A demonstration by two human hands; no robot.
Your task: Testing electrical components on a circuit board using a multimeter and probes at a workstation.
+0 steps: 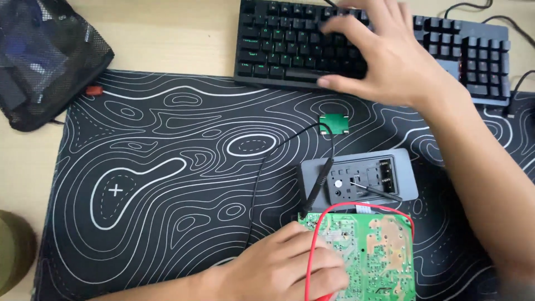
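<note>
My left hand rests at the bottom edge on the near-left corner of a green circuit board, gripping it with a red wire passing under the fingers. My right hand lies spread over a black keyboard at the top, fingers on its keys and thumb near the space bar. Between them sits a grey box-shaped device with black probes lying across it, and a black wire runs past a small green board.
A black desk mat with white contour lines covers the wooden desk. A black mesh bag lies at the top left. A dark green round object shows at the left edge. Cables trail off behind the keyboard.
</note>
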